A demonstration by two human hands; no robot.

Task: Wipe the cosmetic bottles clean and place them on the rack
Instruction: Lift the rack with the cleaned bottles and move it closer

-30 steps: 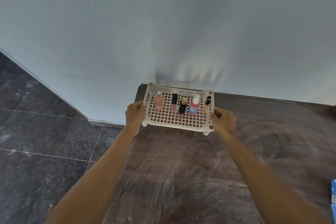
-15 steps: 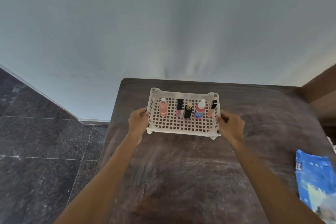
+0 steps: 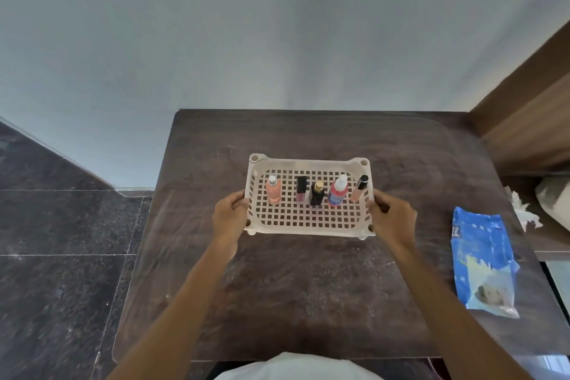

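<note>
A cream plastic lattice rack point(image 3: 308, 222) sits over the middle of the dark wooden table point(image 3: 308, 287). Several cosmetic bottles stand upright in a row on it: a peach spray bottle point(image 3: 273, 191), a pink gloss tube with a black cap point(image 3: 301, 189), a black bottle with a gold cap point(image 3: 317, 194), a red and blue bottle with a white nozzle point(image 3: 338, 192) and a slim pink tube with a black cap point(image 3: 359, 188). My left hand point(image 3: 230, 215) grips the rack's left edge. My right hand point(image 3: 392, 219) grips its right edge.
A blue wet-wipe pack point(image 3: 482, 259) lies flat on the table's right side. Crumpled white tissue point(image 3: 524, 210) sits by the wooden shelf unit point(image 3: 530, 139) at the right. A pale wall stands behind the table; dark tiled floor point(image 3: 61, 241) lies to the left.
The rack, held in both hands, has come from the table's far left corner toward me and to the middle of the table. The view shifted right, showing the wipe pack and shelf.
</note>
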